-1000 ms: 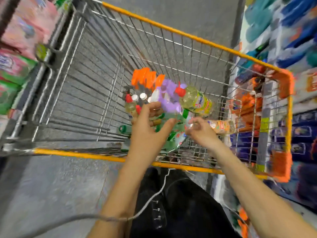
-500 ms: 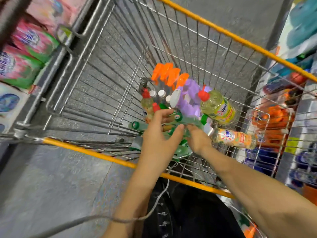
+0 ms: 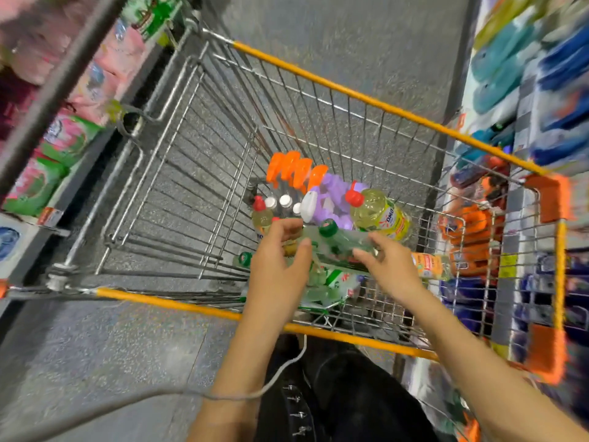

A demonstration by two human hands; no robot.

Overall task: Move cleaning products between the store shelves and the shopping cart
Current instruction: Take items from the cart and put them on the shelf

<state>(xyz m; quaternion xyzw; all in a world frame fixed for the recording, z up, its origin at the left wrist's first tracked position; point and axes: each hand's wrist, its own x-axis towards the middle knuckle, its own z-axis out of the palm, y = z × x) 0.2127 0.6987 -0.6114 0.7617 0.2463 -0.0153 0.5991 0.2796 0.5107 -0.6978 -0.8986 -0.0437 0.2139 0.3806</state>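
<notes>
Green-capped bottle [image 3: 341, 242], grasped at either end by the curled fingers of the left hand [image 3: 277, 266] and right hand [image 3: 393, 269], is held over the shopping cart's [image 3: 382, 106] near right corner. Other bottles [image 3: 379, 218] are already piled there, so the transfer is judged partly done.

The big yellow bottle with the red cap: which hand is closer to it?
Right. The right hand is just below the big yellow bottle. The left hand is farther left, beyond the green-capped bottle that both hands hold.
</notes>
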